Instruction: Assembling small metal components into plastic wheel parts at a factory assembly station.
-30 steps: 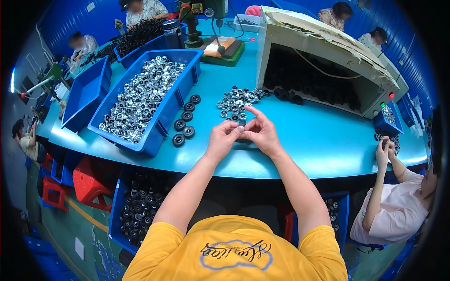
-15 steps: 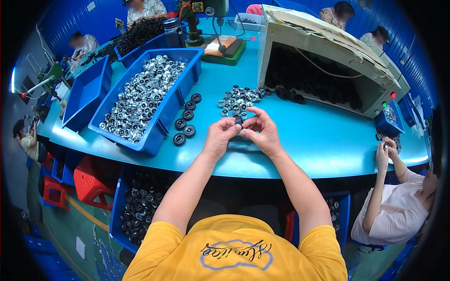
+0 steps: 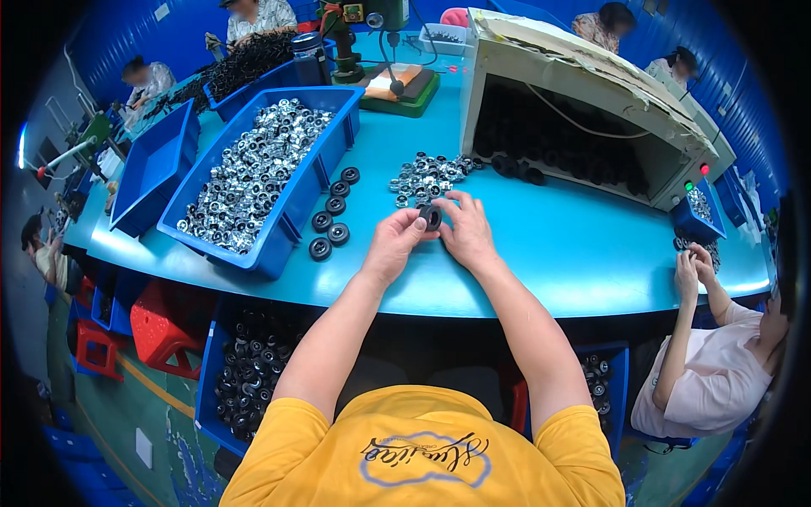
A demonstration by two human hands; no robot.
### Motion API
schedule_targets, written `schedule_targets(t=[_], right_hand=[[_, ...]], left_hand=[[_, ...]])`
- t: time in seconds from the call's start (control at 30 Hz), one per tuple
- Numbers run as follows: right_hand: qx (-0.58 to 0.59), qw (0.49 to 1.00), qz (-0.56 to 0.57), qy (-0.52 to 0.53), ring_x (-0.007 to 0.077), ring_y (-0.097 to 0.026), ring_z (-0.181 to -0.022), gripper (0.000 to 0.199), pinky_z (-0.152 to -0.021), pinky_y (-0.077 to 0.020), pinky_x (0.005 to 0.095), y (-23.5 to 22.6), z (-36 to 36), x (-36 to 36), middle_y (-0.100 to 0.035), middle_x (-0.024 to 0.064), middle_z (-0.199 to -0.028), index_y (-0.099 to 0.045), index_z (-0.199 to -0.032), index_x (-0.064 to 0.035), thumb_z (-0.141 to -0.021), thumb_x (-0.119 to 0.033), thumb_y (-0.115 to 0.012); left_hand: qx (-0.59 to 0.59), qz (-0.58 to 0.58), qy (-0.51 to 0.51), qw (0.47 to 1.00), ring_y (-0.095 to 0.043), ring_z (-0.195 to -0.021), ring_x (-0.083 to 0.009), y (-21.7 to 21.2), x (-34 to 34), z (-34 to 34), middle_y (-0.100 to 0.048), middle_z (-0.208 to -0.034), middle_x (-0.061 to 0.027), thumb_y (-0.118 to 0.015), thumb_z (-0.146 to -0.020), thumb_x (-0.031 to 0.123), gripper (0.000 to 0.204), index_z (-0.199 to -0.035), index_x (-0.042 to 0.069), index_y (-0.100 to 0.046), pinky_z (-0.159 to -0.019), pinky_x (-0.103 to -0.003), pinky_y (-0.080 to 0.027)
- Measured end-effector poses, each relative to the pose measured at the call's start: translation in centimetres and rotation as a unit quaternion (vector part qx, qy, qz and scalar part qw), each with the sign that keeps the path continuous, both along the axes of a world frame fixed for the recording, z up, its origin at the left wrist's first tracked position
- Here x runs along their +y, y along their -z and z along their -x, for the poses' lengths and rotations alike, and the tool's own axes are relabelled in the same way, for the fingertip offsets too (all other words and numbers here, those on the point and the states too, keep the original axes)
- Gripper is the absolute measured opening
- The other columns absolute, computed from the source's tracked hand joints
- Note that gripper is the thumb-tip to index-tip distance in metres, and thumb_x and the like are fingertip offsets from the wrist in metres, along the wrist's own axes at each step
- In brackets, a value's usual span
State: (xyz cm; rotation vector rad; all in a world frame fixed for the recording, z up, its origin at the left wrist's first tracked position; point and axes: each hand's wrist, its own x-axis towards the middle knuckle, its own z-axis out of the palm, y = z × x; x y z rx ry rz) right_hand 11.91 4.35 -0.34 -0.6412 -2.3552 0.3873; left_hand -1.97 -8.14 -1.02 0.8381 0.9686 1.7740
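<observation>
A black rubber tyre [image 3: 431, 218] is pinched upright between the fingers and thumb of my left hand [image 3: 394, 245], its open ring turned to the right. Close on its right is my right hand [image 3: 469, 235], fingers bent and parted from the thumb, with nothing visible in them. Just beyond the fingertips lies a loose cluster of shiny silver wheel hubs [image 3: 420, 179] with dark centres. Several black wheels [image 3: 338, 233] with tyres stand in a short double row on the blue-green table, left of my hands.
A blue bin [image 3: 283, 258] full of silver hubs stands left, beside another blue bin [image 3: 156, 160]. A pale open-fronted box [image 3: 475, 101] with dark tyres inside occupies the back right. Below the table is a bin of black wheels [image 3: 245, 372]. A co-worker [image 3: 710, 372] sits at right.
My right fingers have come away from the tyre and slightly opened. The tyre, in my left hand, has turned so its hole shows.
</observation>
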Motion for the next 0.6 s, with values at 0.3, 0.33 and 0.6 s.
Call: schedule_targets(t=[0.3, 0.33, 0.6], right_hand=[[0.170, 0.916, 0.357, -0.066, 0.0156, -0.061, -0.073, 0.018, -0.062, -0.0501, 0.0303, -1.1, -0.9, 0.0, -0.064, 0.0053, -0.095, -0.070, -0.109, -0.0070, -0.095, -0.018, -0.071], [0.185, 0.851, 0.480, -0.109, 0.0120, -0.059, -0.070, 0.018, -0.059, -0.0476, 0.0272, -1.2, -1.5, 0.4, -0.063, 0.0033, -0.092, -0.070, -0.109, -0.0065, -0.097, -0.020, -0.070], [0.110, 0.744, 0.642, -0.149, 0.0035, -0.050, -0.066, 0.020, -0.053, -0.0387, 0.0187, -2.9, -1.8, -0.6, -0.060, -0.0031, -0.082, -0.069, -0.107, -0.0056, -0.100, -0.025, -0.072]], left_hand=[[-0.088, 0.012, 0.018, 0.996, -0.073, -0.094, -0.0253, -0.6, -0.3, 0.2, -0.070, -0.115, -0.0141, -0.055, -0.109, 0.021, 0.026, -0.128, 0.004, -0.058, -0.082, -0.037, -0.062], [-0.068, 0.019, 0.007, 0.997, -0.073, -0.092, -0.0250, -0.4, -0.3, 0.3, -0.070, -0.114, -0.0141, -0.054, -0.109, 0.020, 0.026, -0.129, 0.004, -0.057, -0.078, -0.036, -0.062], [0.023, 0.008, -0.057, 0.998, -0.072, -0.086, -0.0215, -1.0, 0.0, -0.7, -0.067, -0.110, -0.0123, -0.050, -0.110, 0.013, 0.023, -0.131, 0.003, -0.053, -0.071, -0.032, -0.062]])
